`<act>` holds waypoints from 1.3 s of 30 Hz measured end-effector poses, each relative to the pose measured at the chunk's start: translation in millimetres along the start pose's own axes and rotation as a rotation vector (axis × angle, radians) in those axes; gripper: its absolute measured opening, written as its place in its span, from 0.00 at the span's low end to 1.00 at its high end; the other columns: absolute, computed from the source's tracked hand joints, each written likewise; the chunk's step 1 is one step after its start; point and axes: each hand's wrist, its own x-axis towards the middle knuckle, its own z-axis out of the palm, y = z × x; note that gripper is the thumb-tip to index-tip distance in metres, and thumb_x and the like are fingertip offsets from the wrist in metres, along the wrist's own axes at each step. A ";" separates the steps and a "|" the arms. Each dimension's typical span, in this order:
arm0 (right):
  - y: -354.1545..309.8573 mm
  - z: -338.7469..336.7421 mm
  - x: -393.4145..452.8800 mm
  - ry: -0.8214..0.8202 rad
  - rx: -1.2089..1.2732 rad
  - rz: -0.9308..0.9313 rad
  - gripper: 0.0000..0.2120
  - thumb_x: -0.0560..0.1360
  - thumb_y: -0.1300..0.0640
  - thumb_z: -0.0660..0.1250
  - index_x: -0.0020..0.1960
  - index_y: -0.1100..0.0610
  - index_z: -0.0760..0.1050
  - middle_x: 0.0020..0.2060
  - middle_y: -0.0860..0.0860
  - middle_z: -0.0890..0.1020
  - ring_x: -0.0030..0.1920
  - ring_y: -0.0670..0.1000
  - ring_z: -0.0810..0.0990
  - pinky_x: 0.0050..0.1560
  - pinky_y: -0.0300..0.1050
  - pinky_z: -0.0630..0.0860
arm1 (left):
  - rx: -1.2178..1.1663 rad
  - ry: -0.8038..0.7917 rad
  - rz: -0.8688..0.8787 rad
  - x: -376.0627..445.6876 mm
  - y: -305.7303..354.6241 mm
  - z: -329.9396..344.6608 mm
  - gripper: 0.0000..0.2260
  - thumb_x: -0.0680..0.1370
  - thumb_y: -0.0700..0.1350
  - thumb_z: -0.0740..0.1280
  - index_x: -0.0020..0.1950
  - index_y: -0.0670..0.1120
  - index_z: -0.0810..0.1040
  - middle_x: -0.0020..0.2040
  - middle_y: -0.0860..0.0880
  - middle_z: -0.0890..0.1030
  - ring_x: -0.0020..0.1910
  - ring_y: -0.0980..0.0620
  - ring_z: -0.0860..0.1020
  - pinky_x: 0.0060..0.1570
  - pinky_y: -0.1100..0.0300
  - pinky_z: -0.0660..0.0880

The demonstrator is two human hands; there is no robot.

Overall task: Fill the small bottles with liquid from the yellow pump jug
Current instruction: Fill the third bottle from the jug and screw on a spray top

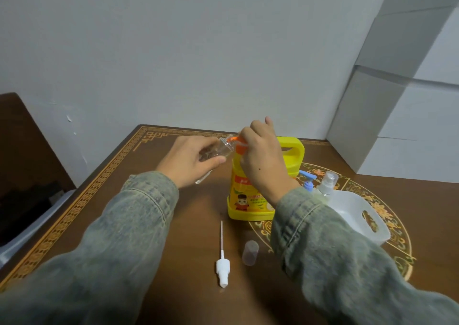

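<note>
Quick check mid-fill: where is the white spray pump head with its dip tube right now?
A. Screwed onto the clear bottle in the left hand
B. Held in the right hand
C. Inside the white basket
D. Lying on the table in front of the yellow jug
D: the white spray pump head lies flat on the table near the clear cap, in front of the yellow jug, while the left hand holds the open clear bottle at the orange spout.

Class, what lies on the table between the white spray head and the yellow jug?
Head view: only the spray head's own thin dip tube running toward the jug; otherwise bare table.
</note>
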 end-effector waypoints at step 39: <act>-5.1 -10.3 3.7 -0.039 -0.004 -0.014 0.14 0.67 0.61 0.52 0.34 0.61 0.75 0.32 0.55 0.72 0.36 0.59 0.72 0.47 0.48 0.68 | -0.039 0.002 -0.056 0.6 0.0 0.4 0.20 0.73 0.53 0.72 0.63 0.46 0.80 0.53 0.48 0.84 0.49 0.55 0.78 0.52 0.64 0.68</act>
